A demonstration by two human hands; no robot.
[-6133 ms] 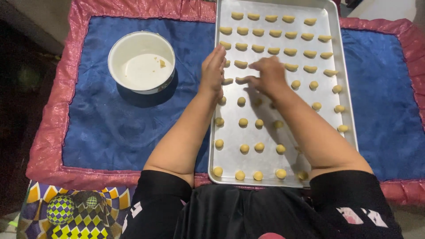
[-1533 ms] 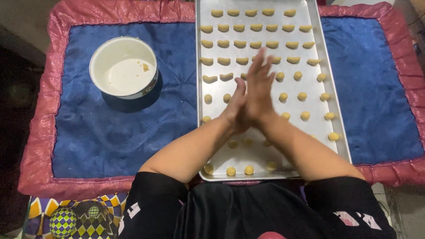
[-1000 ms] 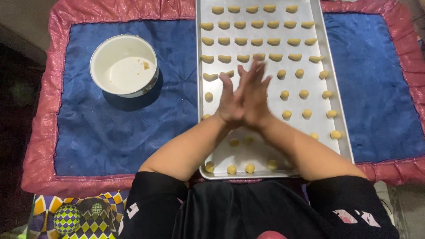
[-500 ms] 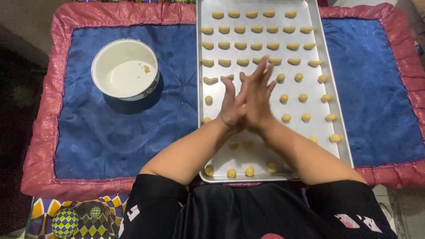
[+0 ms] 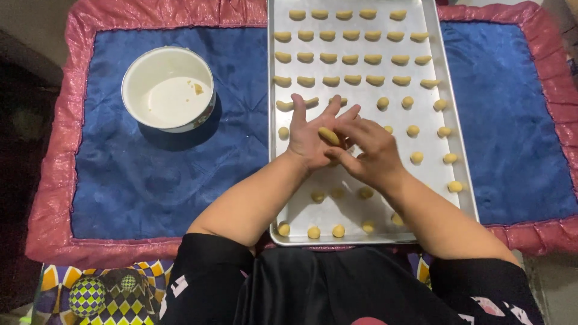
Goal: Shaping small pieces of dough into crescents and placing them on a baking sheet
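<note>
- Fingers of my left hand (image 5: 310, 135) are spread wide, palm up, with a small oblong dough piece (image 5: 329, 136) lying on it.
- My right hand (image 5: 370, 153) touches that dough with loosely curled fingertips, over the metal baking tray (image 5: 355, 210).

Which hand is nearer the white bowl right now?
Left. The left hand lies open over the tray with a dough piece on its palm, just right of the white bowl. The right hand is farther right, fingers on that dough.
</note>
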